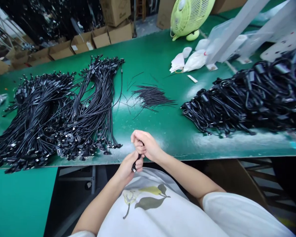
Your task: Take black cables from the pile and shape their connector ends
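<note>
Close to my body, at the front edge of the green table, my left hand (131,164) is wrapped round a short black cable (134,168), whose connector end pokes out below the fingers. Just above it my right hand (145,144) is closed on the same cable, the two hands touching. Most of the cable is hidden inside the fingers. Beyond the hands lies a loose heap of thin black ties (153,96). Left of them spreads a large pile of straight black cables (96,105). On the right sits a long heap of bundled black cables (244,95).
A yellow-green fan (191,18) stands at the back of the table (148,59), near white crumpled bags (194,61) and a grey post (236,33). A small white piece (192,78) lies by the right heap. Cardboard boxes (82,42) line the far side.
</note>
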Tool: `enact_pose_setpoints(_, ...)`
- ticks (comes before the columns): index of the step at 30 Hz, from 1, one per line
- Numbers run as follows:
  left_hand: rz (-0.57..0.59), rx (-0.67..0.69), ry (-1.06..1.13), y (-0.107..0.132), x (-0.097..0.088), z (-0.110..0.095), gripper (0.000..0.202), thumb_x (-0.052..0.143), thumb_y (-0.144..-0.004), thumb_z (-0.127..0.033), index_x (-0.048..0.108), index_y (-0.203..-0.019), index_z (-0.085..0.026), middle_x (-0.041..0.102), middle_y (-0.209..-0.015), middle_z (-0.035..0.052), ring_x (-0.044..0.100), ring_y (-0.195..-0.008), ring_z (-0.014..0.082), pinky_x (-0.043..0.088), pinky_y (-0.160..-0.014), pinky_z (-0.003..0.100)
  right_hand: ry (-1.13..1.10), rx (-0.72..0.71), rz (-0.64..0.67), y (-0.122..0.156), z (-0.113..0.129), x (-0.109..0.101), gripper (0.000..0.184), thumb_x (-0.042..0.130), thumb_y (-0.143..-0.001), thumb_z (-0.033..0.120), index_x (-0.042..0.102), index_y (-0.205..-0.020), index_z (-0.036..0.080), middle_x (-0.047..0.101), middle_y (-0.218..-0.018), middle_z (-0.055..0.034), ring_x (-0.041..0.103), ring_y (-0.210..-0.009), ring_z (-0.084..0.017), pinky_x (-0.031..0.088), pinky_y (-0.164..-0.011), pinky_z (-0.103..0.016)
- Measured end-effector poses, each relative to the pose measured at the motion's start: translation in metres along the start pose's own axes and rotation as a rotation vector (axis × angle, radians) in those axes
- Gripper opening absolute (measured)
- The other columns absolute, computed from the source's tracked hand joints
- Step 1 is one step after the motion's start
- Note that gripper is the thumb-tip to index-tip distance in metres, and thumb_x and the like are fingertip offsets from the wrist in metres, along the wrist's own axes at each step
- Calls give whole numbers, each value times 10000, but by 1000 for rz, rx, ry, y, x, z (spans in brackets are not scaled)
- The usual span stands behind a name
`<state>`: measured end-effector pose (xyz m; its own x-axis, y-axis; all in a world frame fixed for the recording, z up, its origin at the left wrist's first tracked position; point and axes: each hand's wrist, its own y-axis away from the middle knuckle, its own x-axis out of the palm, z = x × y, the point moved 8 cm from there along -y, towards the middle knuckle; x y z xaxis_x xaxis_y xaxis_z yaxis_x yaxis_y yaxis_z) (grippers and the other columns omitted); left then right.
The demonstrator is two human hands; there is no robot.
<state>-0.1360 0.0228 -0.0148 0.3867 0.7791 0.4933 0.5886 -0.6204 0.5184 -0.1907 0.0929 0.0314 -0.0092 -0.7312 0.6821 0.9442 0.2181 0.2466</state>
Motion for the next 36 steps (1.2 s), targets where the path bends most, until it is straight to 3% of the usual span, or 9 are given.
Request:
enact_pose_setpoints(4, -44, 217, -599, 2, -3, -25, 398, 490, -902, -527, 547, -730, -172, 448, -594, -16, 358, -564, 124, 278, -580, 264, -127, 70, -53, -1, -5, -9, 412, 643, -752, 578, 513, -767, 187, 237, -462, 131, 66, -362, -22, 103, -312, -142)
enact_pose_setpoints(8, -90, 344, -886, -6, -3, -32, 281, 499, -917, -411, 581, -768, -188, 548, -729, 24, 440, -694, 166, 296, -673, 283, -40, -112, -255, -2, -8, -28, 390, 646, -758, 549, 474, -745, 199, 233, -457, 131, 95, -363, -29, 105, -326, -145)
enact_pose_setpoints(11, -127, 274, -720, -19, -8, -16, 360, 482, -914, -488, 556, -742, -181, 493, -631, -1, 404, -611, 145, 288, -613, 272, 131, -188, -210, -4, 0, -36, 377, 573, -834, 562, 486, -778, 200, 297, -494, 108, 204, -372, -43, 201, -356, -154)
enact_pose_setpoints(14, -139, 178, -289, -27, -13, -5, 435, 535, -853, -594, 525, -745, -172, 335, -534, -64, 275, -491, 94, 240, -506, 241, 601, -348, -88, -8, 49, -55, 379, 468, -916, 545, 593, -921, 187, 560, -713, -10, 531, -608, -116, 460, -578, -230)
enact_pose_setpoints(17, -134, 169, 30, -24, -14, -16, 425, 680, -770, -550, 510, -752, -161, 317, -551, -79, 277, -480, 63, 253, -476, 207, 1299, -538, -499, -6, 126, -112, 315, 417, -959, 374, 638, -1036, 163, 590, -1109, -141, 566, -971, -213, 470, -811, -323)
enact_pose_setpoints(19, -123, 174, 102, -18, -13, -28, 414, 733, -741, -505, 516, -769, -153, 349, -572, -73, 318, -488, 53, 281, -477, 192, 1781, -379, -818, -10, 157, -151, 294, 395, -936, 216, 642, -1034, 92, 553, -1171, -221, 536, -1021, -273, 442, -819, -376)
enact_pose_setpoints(23, -112, 142, 162, -11, -13, -38, 420, 747, -730, -500, 523, -791, -150, 337, -575, -79, 319, -473, 44, 295, -458, 180, 2096, -179, -788, -31, 160, -186, 290, 367, -889, 91, 641, -952, 17, 593, -1033, -265, 535, -977, -305, 411, -796, -408)
enact_pose_setpoints(30, -89, 198, 127, -3, -13, -40, 408, 714, -758, -510, 530, -836, -154, 311, -566, -89, 284, -456, 37, 247, -429, 167, 1924, -424, -811, 9, 146, -137, 245, 407, -919, 224, 604, -994, 98, 609, -1003, -192, 561, -914, -266, 402, -768, -360)
enact_pose_setpoints(36, -19, 244, 49, -7, -3, -42, 544, 672, -797, -516, 496, -1206, -203, 345, -592, -90, 311, -473, 62, 296, -462, 183, 1160, -319, -105, 27, 22, -39, 206, 470, -931, 341, 591, -862, 189, 618, -767, -16, 549, -676, -150, 419, -627, -255)
